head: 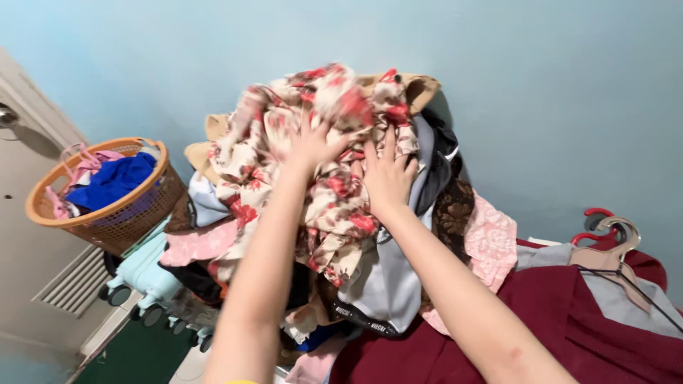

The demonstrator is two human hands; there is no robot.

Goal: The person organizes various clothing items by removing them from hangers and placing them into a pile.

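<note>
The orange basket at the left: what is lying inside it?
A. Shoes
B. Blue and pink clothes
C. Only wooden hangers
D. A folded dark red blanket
B: the orange basket holds a blue garment and pink cloth near its rim; no shoes or hangers show inside.

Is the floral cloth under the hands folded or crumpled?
Crumpled: the floral cloth lies bunched in loose wrinkles atop the clothes pile, the left hand and right hand pressed flat on it.
</note>
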